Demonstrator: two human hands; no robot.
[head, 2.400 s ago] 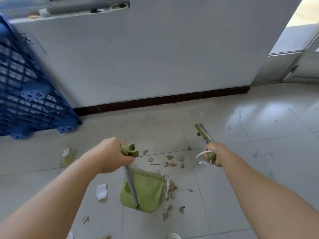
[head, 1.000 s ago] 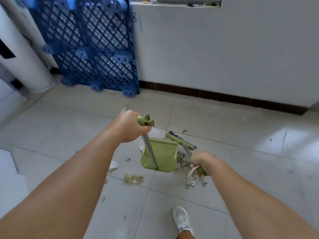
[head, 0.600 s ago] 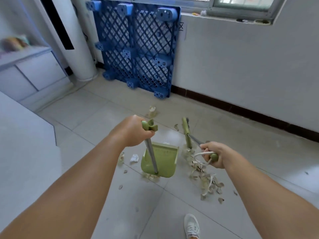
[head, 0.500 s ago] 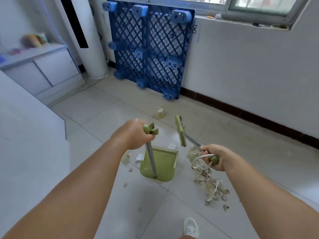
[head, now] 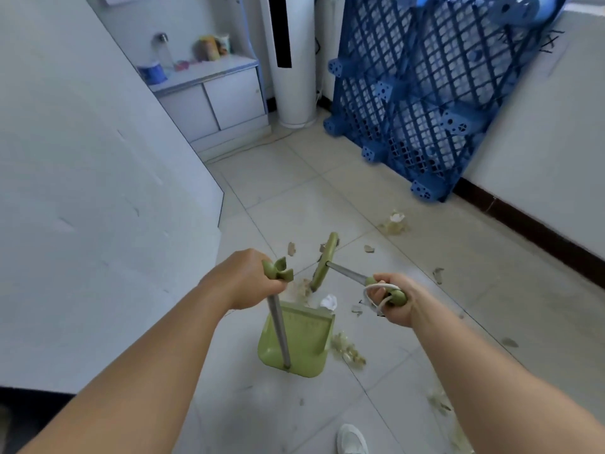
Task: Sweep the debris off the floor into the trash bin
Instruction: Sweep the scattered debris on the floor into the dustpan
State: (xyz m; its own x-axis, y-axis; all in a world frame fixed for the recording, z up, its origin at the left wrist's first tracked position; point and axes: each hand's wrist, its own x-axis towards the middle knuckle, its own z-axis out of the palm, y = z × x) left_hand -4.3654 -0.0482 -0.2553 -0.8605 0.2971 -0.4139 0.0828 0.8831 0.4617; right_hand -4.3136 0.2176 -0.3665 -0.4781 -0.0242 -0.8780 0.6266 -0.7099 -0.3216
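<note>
Left hand (head: 244,280): fingers curled round the top of the dustpan's grey pole, just under its green forked cap; forearm reaches in from the lower left, wrist bent slightly down.
Right hand (head: 394,299): fingers wrapped round the green grip of the broom handle, a white cord loop hanging beside the knuckles; forearm comes in from the lower right.
Dustpan (head: 301,342): green, standing on the floor between the two arms, its pole near upright; open edge faces away from the person.
Broom (head: 324,262): short metal shaft slants from the right hand toward the green head, which sits on the floor just beyond the dustpan's far edge.
Debris (head: 347,350): pale scraps lie against the dustpan's right side; a crumpled white piece is at its far edge by the broom head; more bits are scattered farther out and at the lower right.
Floor (head: 425,339): light tiles.
Pallet (head: 422,93): blue plastic, leaning on the wall at upper right.
Cabinet (head: 216,99): white, low, far left, with small items on top.
Shoe (head: 352,439): white, at the bottom edge.
</note>
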